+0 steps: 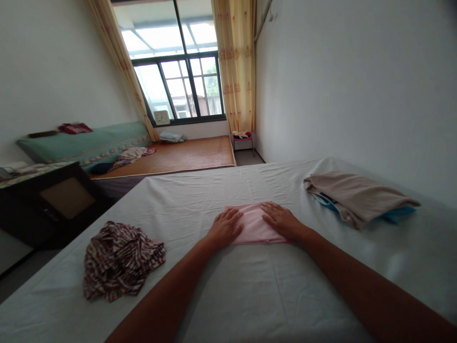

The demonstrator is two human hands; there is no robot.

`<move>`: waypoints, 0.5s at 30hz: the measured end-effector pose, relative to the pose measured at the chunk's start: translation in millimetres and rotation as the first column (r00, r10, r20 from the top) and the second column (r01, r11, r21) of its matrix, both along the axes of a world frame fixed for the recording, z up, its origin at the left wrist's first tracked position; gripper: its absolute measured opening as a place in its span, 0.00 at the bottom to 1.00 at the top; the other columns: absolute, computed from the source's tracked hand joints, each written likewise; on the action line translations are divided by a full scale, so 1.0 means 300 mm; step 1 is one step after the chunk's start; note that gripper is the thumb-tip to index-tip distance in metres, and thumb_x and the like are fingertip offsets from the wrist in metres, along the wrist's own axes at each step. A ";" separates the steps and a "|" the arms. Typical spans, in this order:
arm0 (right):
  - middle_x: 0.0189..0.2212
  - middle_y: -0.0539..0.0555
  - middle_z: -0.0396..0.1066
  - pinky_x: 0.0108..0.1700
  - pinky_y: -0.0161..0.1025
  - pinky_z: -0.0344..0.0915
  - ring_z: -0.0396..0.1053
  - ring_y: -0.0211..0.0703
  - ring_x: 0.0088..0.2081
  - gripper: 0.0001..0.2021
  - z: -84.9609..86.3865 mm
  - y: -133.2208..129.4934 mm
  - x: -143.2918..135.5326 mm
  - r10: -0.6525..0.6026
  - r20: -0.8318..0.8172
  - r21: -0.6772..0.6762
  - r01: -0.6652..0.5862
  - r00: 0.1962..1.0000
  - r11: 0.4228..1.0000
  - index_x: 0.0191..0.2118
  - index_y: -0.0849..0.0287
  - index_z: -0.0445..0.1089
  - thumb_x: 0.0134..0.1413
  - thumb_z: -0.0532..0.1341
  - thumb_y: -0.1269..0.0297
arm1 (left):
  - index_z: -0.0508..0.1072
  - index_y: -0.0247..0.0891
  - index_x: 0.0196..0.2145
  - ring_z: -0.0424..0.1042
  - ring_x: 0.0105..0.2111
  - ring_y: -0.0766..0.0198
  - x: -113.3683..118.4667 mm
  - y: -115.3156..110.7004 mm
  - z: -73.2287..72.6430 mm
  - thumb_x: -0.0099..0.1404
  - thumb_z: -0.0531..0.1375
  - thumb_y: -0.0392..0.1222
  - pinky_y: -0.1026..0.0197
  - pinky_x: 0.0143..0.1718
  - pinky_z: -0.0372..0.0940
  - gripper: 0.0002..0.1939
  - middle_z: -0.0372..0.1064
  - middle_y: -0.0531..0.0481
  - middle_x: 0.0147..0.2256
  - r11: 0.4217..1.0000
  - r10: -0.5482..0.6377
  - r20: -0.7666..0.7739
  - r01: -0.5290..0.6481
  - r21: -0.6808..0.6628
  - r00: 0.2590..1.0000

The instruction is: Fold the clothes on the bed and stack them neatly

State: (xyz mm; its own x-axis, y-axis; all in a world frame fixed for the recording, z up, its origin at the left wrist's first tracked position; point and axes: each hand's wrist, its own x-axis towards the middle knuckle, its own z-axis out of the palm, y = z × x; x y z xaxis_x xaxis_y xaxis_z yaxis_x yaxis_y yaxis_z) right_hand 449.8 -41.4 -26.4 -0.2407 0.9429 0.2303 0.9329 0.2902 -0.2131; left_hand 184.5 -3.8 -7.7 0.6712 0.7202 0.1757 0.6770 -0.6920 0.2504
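Observation:
A pink folded garment (253, 227) lies flat on the white bed sheet (235, 290) in front of me; its exact kind cannot be made out. My left hand (225, 228) rests flat on its left side, fingers stretched out. On its right side lies my right hand (281, 220), also flat with the fingers extended. Both palms press on the cloth without gripping it. A bit of brighter pink or red shows at the near right corner, by my right wrist.
To the left sits a crumpled brown-and-white patterned garment (121, 259). Folded taupe and blue clothes (357, 195) are piled at the right, near the wall. Beyond are a dark cabinet (21, 205), another bed with a brown mat (193, 155), and a small stool (243, 137).

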 end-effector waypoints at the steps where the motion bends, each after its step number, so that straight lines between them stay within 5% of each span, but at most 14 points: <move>1: 0.63 0.58 0.59 0.64 0.49 0.51 0.52 0.47 0.65 0.26 -0.002 0.002 0.009 -0.022 0.001 0.001 0.022 1.000 1.000 0.63 0.59 0.61 0.66 0.43 0.53 | 0.61 0.47 0.62 0.50 0.65 0.54 -0.002 0.000 0.000 0.70 0.47 0.55 0.46 0.64 0.48 0.26 0.54 0.47 0.64 1.000 0.005 -0.003 -0.005 -0.003 1.000; 5: 0.61 0.60 0.61 0.63 0.52 0.52 0.53 0.50 0.64 0.24 0.008 -0.017 -0.001 -0.058 0.014 0.090 0.057 0.998 0.994 0.61 0.60 0.63 0.65 0.46 0.58 | 0.61 0.49 0.62 0.49 0.65 0.52 -0.007 -0.006 0.004 0.69 0.47 0.57 0.45 0.63 0.48 0.26 0.53 0.48 0.65 0.999 0.049 -0.019 -0.050 -0.021 0.999; 8: 0.61 0.59 0.61 0.64 0.52 0.51 0.53 0.49 0.64 0.23 0.029 -0.051 -0.048 0.094 0.007 0.168 -0.094 0.996 0.981 0.61 0.59 0.63 0.64 0.48 0.65 | 0.61 0.48 0.62 0.49 0.65 0.51 -0.004 -0.013 0.008 0.69 0.47 0.56 0.44 0.63 0.48 0.26 0.54 0.47 0.64 0.998 0.057 -0.019 -0.058 -0.022 0.998; 11: 0.60 0.57 0.63 0.64 0.51 0.52 0.55 0.47 0.63 0.22 0.041 -0.077 -0.097 0.252 -0.013 0.138 -0.248 0.968 0.959 0.62 0.56 0.62 0.65 0.48 0.61 | 0.62 0.47 0.61 0.50 0.65 0.52 0.000 -0.016 0.009 0.69 0.47 0.55 0.45 0.63 0.49 0.26 0.54 0.46 0.64 0.998 0.059 -0.019 -0.059 -0.004 0.998; 15: 0.61 0.57 0.62 0.63 0.53 0.53 0.57 0.49 0.63 0.24 0.026 -0.062 -0.098 0.196 -0.017 0.070 -0.194 0.980 0.978 0.63 0.56 0.61 0.66 0.47 0.54 | 0.61 0.46 0.62 0.48 0.65 0.51 0.002 -0.015 0.007 0.70 0.47 0.54 0.45 0.63 0.48 0.26 0.52 0.46 0.65 0.997 0.071 -0.032 -0.071 0.000 0.997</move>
